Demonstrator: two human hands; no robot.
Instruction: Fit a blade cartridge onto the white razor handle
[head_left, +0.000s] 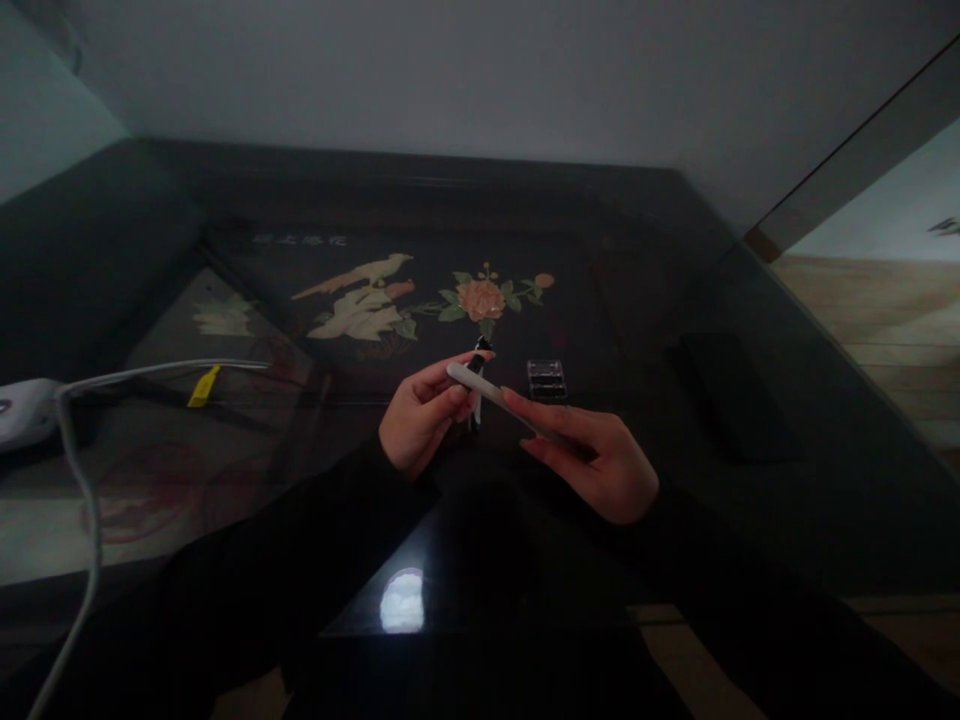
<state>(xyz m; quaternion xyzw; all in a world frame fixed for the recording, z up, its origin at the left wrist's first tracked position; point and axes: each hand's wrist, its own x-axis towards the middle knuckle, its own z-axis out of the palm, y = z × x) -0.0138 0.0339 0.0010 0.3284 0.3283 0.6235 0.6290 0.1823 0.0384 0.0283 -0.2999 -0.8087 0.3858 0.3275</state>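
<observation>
Both of my hands meet over the dark glossy table. My left hand [421, 412] pinches a small black-and-white object [477, 362] between thumb and fingers. Part of that object hangs below the fingers; its exact kind is too dark to make out. In my right hand [600, 455] is a long, flat, pale strip with a rounded end, like a nail file [480, 382]. The strip slants up to the left, and its tip crosses in front of the black-and-white object. Whether the two touch is unclear. Just beyond my right hand lies a small clear case [547, 379] with dark contents.
A flat black rectangular item [739, 398] lies on the right of the table [630, 240]. At the left, a white power strip [28, 412] has a grey cable [90, 510] and a yellow tag [203, 386]. A bird-and-flower picture [480, 298] decorates the tabletop.
</observation>
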